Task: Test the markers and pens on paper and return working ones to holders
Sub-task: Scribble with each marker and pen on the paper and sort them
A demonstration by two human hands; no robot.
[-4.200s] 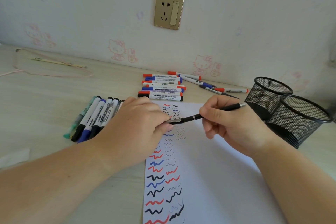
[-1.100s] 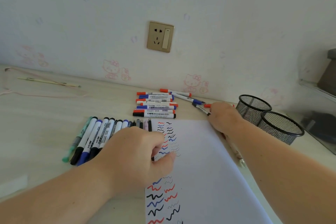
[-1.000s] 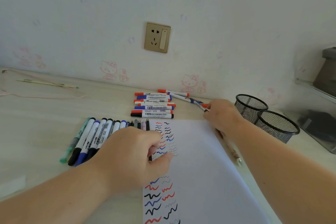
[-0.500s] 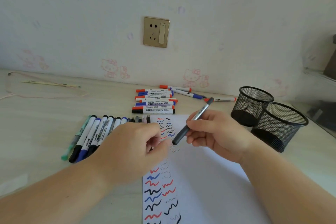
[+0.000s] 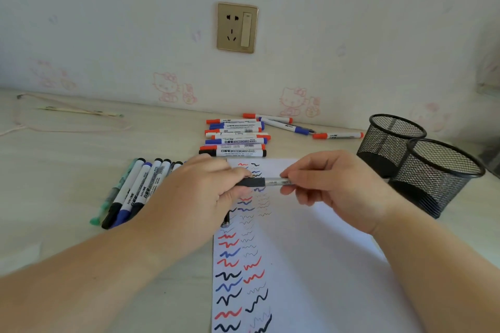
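Two hands hold one slim pen level above the paper: the left hand pinches its black cap end, the right hand grips the silver barrel. If the cap comes off with a jerk, the tip could streak the squiggles or the cap could roll among the markers lined on the tabletop. Both mesh holders stand to the right, seemingly empty.

Pale cartoon-printed wall, gold socket, seemingly wooden desk.
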